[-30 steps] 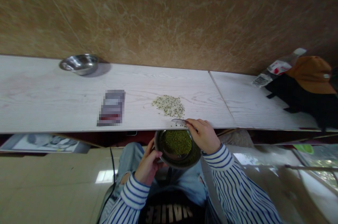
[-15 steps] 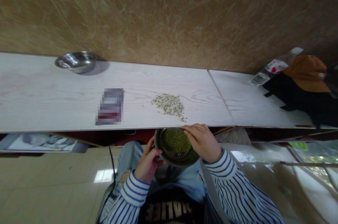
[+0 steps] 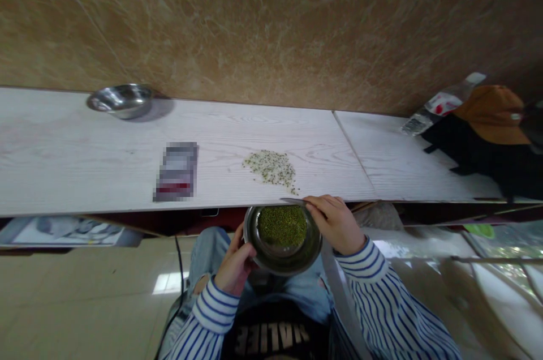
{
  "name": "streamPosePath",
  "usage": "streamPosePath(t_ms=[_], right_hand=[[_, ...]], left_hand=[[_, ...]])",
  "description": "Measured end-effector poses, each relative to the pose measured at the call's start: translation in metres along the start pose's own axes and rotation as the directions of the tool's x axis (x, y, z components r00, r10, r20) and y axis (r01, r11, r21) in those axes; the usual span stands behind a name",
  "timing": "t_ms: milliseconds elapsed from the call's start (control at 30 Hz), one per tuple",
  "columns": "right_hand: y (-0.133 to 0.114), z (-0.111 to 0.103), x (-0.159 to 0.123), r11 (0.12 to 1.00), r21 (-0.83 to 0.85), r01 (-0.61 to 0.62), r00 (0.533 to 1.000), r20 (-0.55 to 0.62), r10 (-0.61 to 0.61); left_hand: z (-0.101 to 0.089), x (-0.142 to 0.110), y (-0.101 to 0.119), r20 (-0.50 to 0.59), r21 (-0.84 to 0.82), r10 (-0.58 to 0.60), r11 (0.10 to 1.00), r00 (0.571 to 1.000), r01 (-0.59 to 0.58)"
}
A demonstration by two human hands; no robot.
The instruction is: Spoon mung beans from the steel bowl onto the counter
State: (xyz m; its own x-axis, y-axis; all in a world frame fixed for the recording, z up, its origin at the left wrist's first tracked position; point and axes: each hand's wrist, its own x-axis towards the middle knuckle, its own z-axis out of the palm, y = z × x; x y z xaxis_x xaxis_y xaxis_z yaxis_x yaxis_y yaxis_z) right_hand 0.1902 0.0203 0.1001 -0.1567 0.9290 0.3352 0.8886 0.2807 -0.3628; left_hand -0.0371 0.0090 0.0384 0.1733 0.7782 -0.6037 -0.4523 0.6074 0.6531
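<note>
A steel bowl (image 3: 271,258) holding green beans (image 3: 282,225) sits in my lap just below the table's front edge. My left hand (image 3: 236,265) grips the bowl's left rim with closed fingers. My right hand (image 3: 335,223) is closed on a thin flat metal piece (image 3: 292,200), likely a spoon, held at the table edge above the bowl's far rim. A small pile of pale green beans (image 3: 271,167) lies on the white table (image 3: 85,167) just beyond the bowl.
An empty steel bowl (image 3: 121,101) stands at the back left by the brown wall. A blurred flat packet (image 3: 176,172) lies left of the pile. A plastic bottle (image 3: 441,104), an orange cap (image 3: 492,114) and a black bag (image 3: 479,162) sit at the right.
My right hand dipped over the bowl's far rim, then came back up to the table edge with the metal piece showing again. The bowl stayed in my left hand.
</note>
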Motion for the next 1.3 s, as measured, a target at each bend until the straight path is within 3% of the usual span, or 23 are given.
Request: streamPosePath(t_ms=[167, 433, 1300], right_hand=[[0.019, -0.018, -0.005, 0.996, -0.009, -0.085, 0.993, -0.085, 0.084], [0.025, -0.016, -0.014, 0.995, 0.029, -0.095, 0.985, -0.142, 0.098], [0.041, -0.022, -0.037, 0.983, -0.002, -0.183, 0.959, -0.221, 0.178]], left_hand=[[-0.002, 0.004, -0.009, -0.031, 0.03, -0.035, 0.999, 0.999, 0.036], [-0.009, 0.003, -0.022, -0.116, 0.076, -0.074, 0.994, 0.99, 0.083], [-0.047, -0.004, -0.007, -0.142, 0.173, -0.06, 0.981, 0.988, 0.084]])
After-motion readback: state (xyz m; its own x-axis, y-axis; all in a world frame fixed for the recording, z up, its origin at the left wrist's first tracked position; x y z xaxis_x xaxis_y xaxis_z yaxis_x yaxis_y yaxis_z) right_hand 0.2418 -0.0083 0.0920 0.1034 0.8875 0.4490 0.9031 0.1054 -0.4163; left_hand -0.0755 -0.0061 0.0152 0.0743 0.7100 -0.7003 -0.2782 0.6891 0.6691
